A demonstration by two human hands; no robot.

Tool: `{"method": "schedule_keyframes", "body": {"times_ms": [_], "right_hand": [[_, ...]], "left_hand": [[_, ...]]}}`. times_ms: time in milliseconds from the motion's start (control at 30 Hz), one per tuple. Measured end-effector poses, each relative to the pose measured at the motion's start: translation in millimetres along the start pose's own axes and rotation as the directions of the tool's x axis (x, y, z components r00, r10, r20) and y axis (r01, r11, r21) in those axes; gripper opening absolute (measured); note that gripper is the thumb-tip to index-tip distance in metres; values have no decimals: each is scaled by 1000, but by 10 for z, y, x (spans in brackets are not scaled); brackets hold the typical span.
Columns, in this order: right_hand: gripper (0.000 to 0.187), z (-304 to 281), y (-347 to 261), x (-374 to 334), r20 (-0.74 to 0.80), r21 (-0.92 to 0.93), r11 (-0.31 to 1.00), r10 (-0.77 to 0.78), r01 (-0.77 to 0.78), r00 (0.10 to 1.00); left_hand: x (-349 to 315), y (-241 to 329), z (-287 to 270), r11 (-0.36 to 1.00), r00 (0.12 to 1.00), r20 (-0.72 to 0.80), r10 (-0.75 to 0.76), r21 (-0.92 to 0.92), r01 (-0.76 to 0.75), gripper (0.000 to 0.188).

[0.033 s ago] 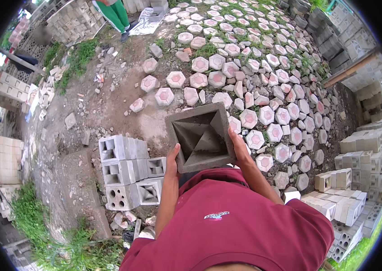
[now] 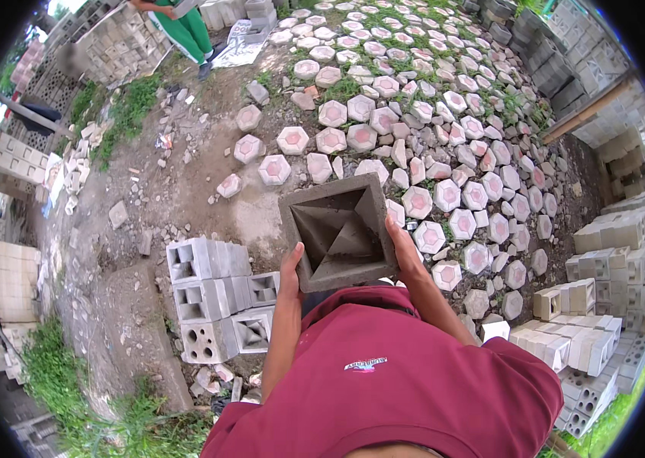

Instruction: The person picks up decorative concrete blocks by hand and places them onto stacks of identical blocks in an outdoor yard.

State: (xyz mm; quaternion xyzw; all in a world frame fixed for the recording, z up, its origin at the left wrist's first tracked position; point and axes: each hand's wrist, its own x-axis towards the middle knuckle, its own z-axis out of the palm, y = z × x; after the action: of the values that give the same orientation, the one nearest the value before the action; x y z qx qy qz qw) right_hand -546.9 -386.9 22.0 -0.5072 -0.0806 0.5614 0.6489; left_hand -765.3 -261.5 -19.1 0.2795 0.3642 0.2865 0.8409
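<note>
Between my two hands is a dark grey concrete vent block (image 2: 337, 278), square-framed, with slanted triangular faces inside. My left hand (image 2: 292, 267) is pressed against its left side, fingers mostly hidden behind it. On the opposite side my right hand (image 2: 405, 248) grips the frame, thumb up near the edge. The block is held in front of my body, its open face turned up towards me. Left of my left forearm stands a stack of lighter grey vent blocks (image 2: 227, 256), with square, triangular and round openings.
Hexagonal pavers (image 2: 292, 140) with pinkish centres cover the ground ahead and right, among rubble and grass. Pale block stacks (image 2: 566, 340) stand at right. A co-worker in green trousers (image 2: 189, 34) is at the far left, holding a grey piece. A long slab (image 2: 139, 328) lies at left.
The surroundings have shifted slightly in view. More of the co-worker shows now, with an arm and a grey piece in hand. My grip on the vent block looks the same.
</note>
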Motion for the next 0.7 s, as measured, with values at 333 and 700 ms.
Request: {"method": "schedule_keyframes", "body": {"times_ms": [333, 700], "right_hand": [[65, -252, -485, 1000, -308, -153, 947, -317, 282, 897], [63, 77, -2009, 2733, -464, 6, 946, -283, 323, 839]], "left_hand": [[1756, 458, 545, 988, 977, 182, -112, 121, 91, 43], [4163, 1450, 1552, 956, 875, 406, -263, 232, 180, 58]]}}
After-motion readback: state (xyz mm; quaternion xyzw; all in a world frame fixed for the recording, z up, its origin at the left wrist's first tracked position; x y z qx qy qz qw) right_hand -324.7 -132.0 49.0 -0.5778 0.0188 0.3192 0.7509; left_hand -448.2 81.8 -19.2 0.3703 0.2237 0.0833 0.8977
